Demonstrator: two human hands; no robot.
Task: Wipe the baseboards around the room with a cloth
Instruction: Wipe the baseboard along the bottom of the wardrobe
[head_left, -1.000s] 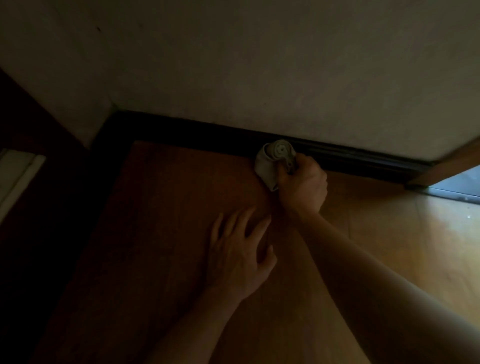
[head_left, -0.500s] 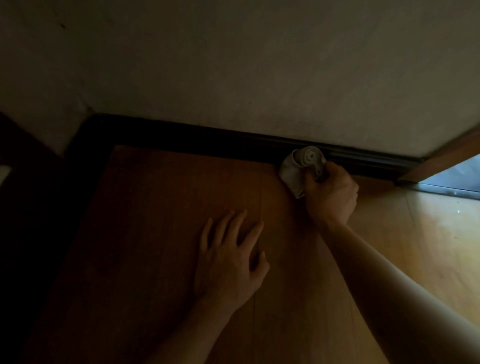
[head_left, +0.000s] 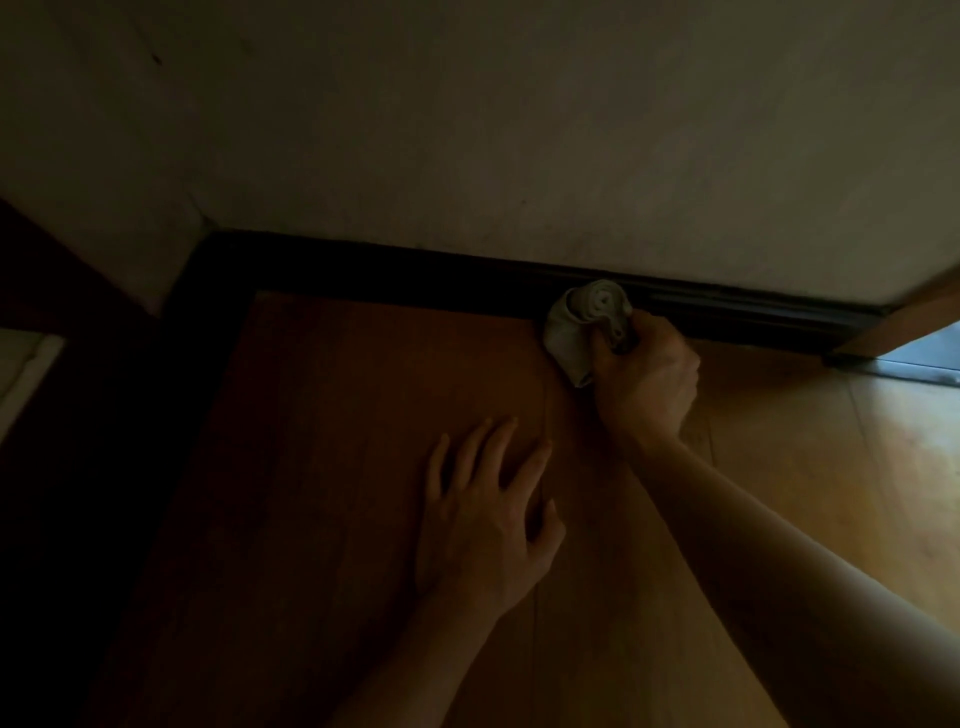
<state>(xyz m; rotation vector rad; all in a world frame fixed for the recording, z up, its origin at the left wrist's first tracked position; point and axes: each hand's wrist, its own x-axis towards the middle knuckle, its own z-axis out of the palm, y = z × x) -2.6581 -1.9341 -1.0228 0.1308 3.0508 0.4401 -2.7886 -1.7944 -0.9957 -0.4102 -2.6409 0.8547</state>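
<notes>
Since the earlier frame, right hand (head_left: 647, 376) and cloth (head_left: 582, 325) have shifted slightly left along the baseboard (head_left: 415, 275). Right hand: fingers closed in a fist around the bunched cloth. Cloth: pale grey, rolled into a wad, pressed against the dark baseboard where wall (head_left: 519, 130) meets floor (head_left: 337, 415). Left hand (head_left: 485, 525): open, fingers spread, palm flat on the wooden floor, holding nothing, near the right wrist.

I'm gripping a soft, matt grey cloth (head_left: 576, 327) against the dark, faintly glossy baseboard (head_left: 415, 275). My other palm is resting on smooth, sheeny wood-plank flooring (head_left: 337, 415) below the matt plastered wall (head_left: 519, 130).
</notes>
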